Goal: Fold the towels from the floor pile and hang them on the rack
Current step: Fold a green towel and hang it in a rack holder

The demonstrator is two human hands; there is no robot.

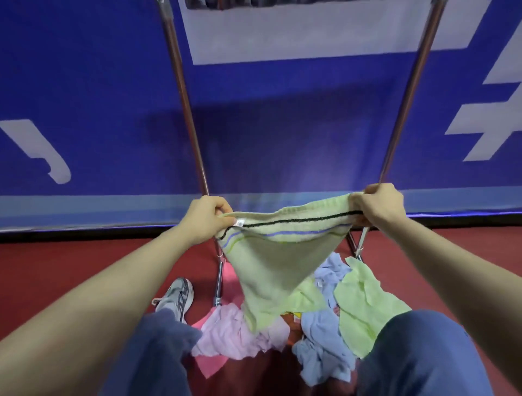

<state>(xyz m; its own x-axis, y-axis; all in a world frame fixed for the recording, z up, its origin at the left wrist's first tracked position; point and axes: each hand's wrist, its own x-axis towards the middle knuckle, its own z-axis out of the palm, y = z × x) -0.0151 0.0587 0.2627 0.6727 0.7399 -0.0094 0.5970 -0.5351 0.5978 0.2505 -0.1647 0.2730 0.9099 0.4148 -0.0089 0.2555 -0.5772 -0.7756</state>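
Note:
I hold a light green towel [268, 260] with dark and blue stripes stretched between both hands, above the floor pile. My left hand [204, 217] pinches its left top corner by the small label. My right hand [377, 205] grips the right top corner. The towel hangs down to a point over the pile of towels [319, 333], which holds pink, pale blue and green ones on the red floor. The rack's two metal uprights [186, 113] rise behind the towel; dark cloth hangs at the very top edge on its bar [226, 3].
A blue wall panel [84, 99] with white markings stands close behind the rack. My knees in blue trousers [423, 353] flank the pile, and a grey sneaker [176, 296] rests left of the rack's foot. Red floor [56, 268] spreads to both sides.

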